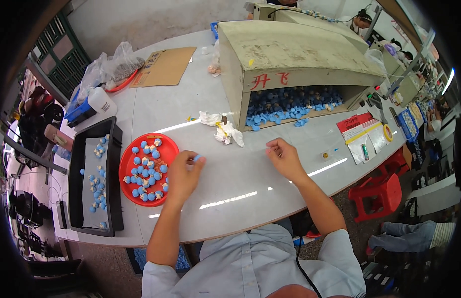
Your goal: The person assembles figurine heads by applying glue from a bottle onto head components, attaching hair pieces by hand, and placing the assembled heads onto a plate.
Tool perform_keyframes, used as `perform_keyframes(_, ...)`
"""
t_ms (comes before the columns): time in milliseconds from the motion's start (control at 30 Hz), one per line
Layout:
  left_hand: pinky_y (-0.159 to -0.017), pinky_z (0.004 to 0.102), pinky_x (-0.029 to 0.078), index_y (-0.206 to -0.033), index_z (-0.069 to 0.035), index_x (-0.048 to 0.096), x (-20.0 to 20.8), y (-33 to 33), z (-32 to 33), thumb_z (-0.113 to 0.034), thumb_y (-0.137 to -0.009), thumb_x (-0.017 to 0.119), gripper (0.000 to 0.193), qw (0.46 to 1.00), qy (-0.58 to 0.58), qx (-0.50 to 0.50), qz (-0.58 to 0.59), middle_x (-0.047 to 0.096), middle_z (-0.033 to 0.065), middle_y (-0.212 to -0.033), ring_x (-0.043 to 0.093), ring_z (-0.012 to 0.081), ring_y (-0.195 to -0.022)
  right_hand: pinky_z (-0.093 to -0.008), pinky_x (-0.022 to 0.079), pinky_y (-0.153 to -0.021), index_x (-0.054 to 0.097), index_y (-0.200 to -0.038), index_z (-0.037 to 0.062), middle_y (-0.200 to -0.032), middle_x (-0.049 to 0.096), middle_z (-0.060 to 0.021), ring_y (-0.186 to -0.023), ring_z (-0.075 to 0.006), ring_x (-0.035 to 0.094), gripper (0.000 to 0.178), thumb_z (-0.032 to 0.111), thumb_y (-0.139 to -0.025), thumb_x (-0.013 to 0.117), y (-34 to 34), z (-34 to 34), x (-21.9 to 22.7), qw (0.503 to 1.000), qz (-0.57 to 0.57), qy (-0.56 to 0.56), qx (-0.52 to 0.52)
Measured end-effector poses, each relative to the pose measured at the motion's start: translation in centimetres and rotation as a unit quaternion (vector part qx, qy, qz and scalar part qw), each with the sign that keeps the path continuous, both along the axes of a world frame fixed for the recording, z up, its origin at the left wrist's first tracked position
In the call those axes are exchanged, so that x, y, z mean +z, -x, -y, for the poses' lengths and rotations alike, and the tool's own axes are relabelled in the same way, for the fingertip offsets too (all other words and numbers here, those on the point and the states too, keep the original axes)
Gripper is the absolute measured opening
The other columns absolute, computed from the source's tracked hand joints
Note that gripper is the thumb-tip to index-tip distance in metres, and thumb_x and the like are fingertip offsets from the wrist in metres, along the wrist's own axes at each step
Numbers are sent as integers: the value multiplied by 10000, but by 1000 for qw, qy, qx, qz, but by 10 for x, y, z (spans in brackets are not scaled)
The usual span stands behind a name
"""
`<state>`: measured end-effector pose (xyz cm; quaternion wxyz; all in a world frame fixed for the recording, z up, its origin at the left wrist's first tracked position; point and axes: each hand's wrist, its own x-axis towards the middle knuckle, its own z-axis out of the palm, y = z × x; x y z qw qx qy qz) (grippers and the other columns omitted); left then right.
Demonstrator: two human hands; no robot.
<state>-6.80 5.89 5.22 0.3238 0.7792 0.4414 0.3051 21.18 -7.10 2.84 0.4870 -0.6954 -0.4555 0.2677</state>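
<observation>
My left hand [185,175] is closed over the right rim of a red round plate [125,158], with a small blue piece [197,158] pinched at its fingertips. Heaped on that plate are several small blue-and-cream figure heads [150,173]. My right hand [286,160] hovers above the grey table to the right, its fingers curled toward the thumb; whatever they hold, if anything, is too small to make out. Between and beyond my hands lie crumpled white tissues [226,133]. A beige metal housing [305,54] stands behind, its opening full of blue pieces [277,111].
Left of the plate sits a black tray [116,198] with more heads on a pale sheet. Cardboard [166,64], a white bottle [102,103] and plastic bags [116,62] are farther back. Papers [364,136] and yellow tape [387,132] lie right; a red stool [377,193] stands below.
</observation>
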Motion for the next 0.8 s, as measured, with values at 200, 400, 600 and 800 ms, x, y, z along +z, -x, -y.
perform_keyframes(200,-865,432,416,-961,-33,675,-10,60,-35,-254,-870,673,239,930,-173,223,-235,579,128,-1079,514,307,-1066,-416,515,-681,590,-1113,51,-1019,613,-142,-859,-308,642,311,152,-832,678,-60,-39,-1,921,372,17,-118)
perform_keyframes(400,-896,440,401,-976,-46,682,-18,70,-41,-270,-875,657,247,926,-151,237,-254,574,119,-1134,495,294,-1125,-434,515,-708,576,-1147,44,-1046,601,-149,-886,-333,638,337,179,-851,663,-65,-49,-14,915,380,48,-126)
perform_keyframes(600,-929,448,390,-1041,-76,691,-18,82,-46,-239,-861,654,246,898,-155,265,-316,570,99,-1180,467,285,-1188,-445,518,-727,570,-1118,33,-1065,555,-158,-883,-358,618,305,76,-823,634,-106,-48,-11,876,397,41,-272)
perform_keyframes(800,-925,470,388,-1067,-107,693,-15,112,-52,-233,-835,656,267,869,-151,316,-349,575,84,-1181,466,272,-1194,-465,530,-809,584,-1097,16,-1148,538,-190,-986,-400,612,342,66,-767,660,-147,-79,-7,856,350,164,-344)
